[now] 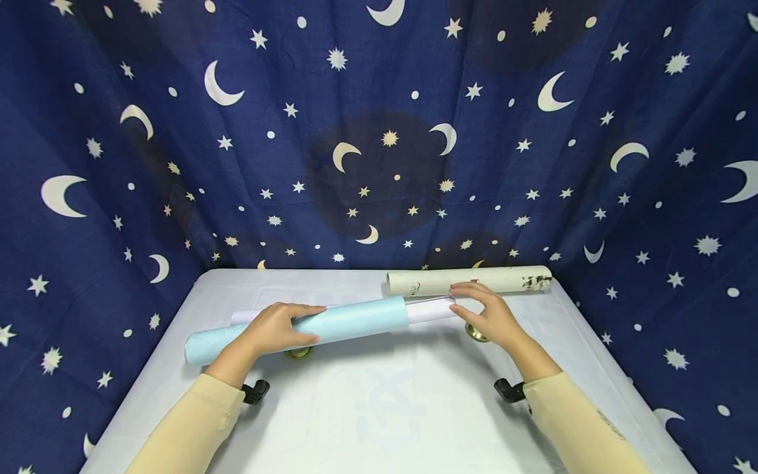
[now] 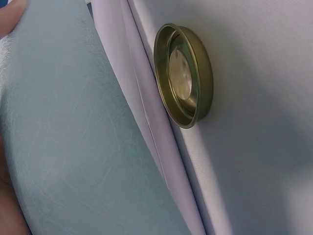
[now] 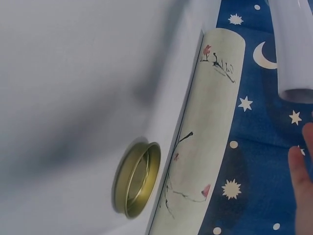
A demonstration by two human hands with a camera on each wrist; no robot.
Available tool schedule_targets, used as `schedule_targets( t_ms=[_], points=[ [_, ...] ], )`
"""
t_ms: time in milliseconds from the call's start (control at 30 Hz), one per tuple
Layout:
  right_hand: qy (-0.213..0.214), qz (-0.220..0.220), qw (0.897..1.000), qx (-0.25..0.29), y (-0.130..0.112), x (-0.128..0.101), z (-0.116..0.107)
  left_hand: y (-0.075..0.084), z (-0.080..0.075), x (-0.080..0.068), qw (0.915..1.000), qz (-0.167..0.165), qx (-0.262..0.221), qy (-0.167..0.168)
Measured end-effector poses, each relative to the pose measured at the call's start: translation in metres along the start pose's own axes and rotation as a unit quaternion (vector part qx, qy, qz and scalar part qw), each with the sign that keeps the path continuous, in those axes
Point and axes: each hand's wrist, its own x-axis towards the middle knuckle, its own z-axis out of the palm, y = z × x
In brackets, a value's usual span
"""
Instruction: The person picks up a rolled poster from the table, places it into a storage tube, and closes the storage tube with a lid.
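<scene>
My left hand (image 1: 283, 328) lies over a light blue tube (image 1: 331, 322) and grips it near its left end, holding it just above the table. A white paper roll (image 1: 429, 308) sticks out of the tube's right end. My right hand (image 1: 470, 301) hovers at that roll's end with its fingers spread. In the right wrist view its fingers (image 3: 301, 176) are apart from the roll's open end (image 3: 295, 73). The left wrist view shows the blue tube (image 2: 73, 137) with white paper (image 2: 146, 112) beside it.
A cream tube (image 1: 468, 281) with ink drawings lies along the table's back edge, also seen in the right wrist view (image 3: 200, 147). Two gold caps (image 1: 299, 353) (image 1: 474, 334) sit on the white table (image 1: 379, 408). Starry blue cloth (image 1: 379, 131) surrounds the table.
</scene>
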Motion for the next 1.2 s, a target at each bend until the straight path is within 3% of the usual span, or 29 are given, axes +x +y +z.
schedule_targets(
  t_ms=[300,533,1200],
  points=[
    [-0.032,0.015,0.999,0.011,0.003,-0.007,-0.003,0.000,0.000,0.000,1.0000,0.002,0.001,0.000],
    [-0.064,0.053,0.996,0.040,0.004,-0.009,-0.003,0.000,0.001,0.000,1.0000,0.002,0.004,0.005],
    [-0.067,0.080,0.993,0.060,-0.003,-0.008,0.009,0.003,0.003,0.000,1.0000,0.004,0.003,-0.001]
  ],
)
